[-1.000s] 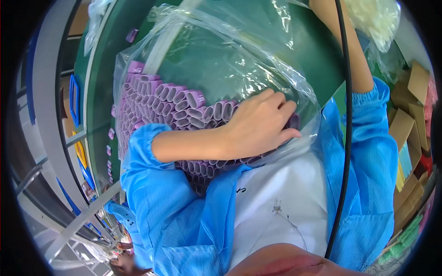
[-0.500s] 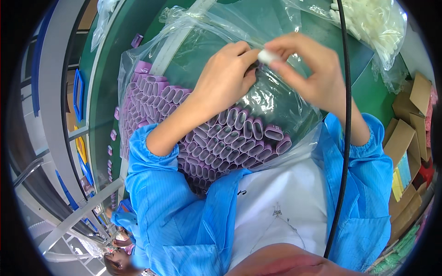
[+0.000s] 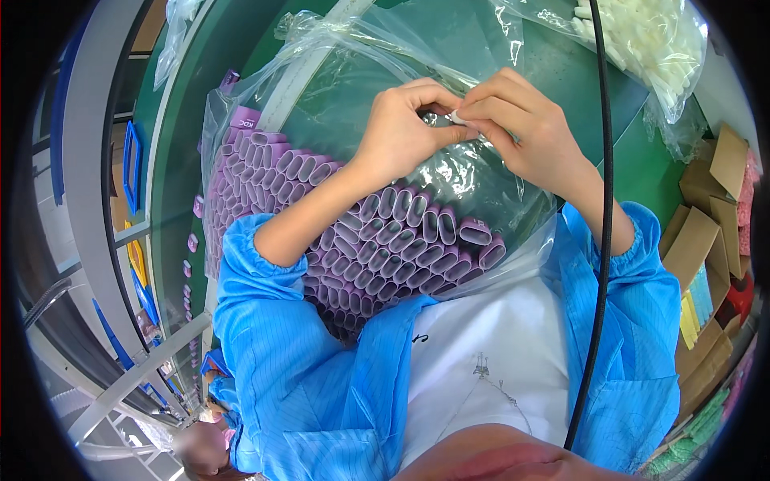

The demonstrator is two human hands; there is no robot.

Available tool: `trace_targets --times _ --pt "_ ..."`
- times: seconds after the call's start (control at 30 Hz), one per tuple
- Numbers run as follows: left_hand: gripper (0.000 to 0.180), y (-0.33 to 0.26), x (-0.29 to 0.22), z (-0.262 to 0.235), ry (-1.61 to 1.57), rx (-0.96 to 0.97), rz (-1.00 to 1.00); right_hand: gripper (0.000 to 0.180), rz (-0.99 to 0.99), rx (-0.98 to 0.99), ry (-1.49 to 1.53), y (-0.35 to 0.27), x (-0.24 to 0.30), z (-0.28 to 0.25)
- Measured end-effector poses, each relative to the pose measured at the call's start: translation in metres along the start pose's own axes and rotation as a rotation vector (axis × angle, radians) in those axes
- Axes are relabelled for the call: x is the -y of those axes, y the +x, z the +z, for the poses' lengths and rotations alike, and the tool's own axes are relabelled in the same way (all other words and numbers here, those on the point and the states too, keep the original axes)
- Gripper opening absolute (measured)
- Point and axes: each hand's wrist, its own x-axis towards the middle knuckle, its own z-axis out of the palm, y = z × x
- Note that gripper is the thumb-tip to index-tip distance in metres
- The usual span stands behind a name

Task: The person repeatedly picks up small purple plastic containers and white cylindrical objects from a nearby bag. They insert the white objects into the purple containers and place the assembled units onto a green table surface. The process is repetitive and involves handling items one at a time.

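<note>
I look down at my own two hands, meeting above a large clear plastic bag [image 3: 481,184] that lies on the green bench [image 3: 593,72] against my body. My left hand [image 3: 405,128] and right hand [image 3: 521,128] come together fingertip to fingertip, both grips pinched nearly closed on one small white plastic piece [image 3: 459,117], held up near my eyes, probably so I can work it with both thumbs. The bag under my wrists is packed with short purple oval sleeves [image 3: 401,240] standing on end in tight rows, their open mouths facing up; its slack top is crumpled around my hands. At the upper right, a second clear bag [image 3: 642,40] holds a heap of small white parts, within reach of my right hand. Flat brown cardboard cartons [image 3: 706,216] stand stacked beyond the bench edge on the right. A few loose purple sleeves [image 3: 192,240] lie along the bench's left rim. A black cable [image 3: 603,240] hangs down in front of my blue sleeves.
</note>
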Motion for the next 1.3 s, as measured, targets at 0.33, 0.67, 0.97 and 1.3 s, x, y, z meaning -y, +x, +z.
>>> trace_targets --times 0.33,0.67,0.97,1.3 --pt "0.019 -0.004 0.002 0.003 -0.049 0.019 -0.03 0.018 -0.096 0.005 -0.043 -0.006 -0.002 -0.002" --pt "0.019 -0.006 0.0 0.003 -0.064 0.008 -0.025 0.017 -0.099 -0.045 -0.106 -0.007 0.006 0.004" --pt "0.019 -0.008 0.0 0.004 -0.058 0.007 0.035 0.022 -0.072 -0.069 0.0 -0.018 -0.006 0.001" --pt "0.017 -0.009 -0.001 0.005 -0.004 0.011 0.058 0.019 -0.259 0.2 -0.205 -0.013 -0.008 -0.014"
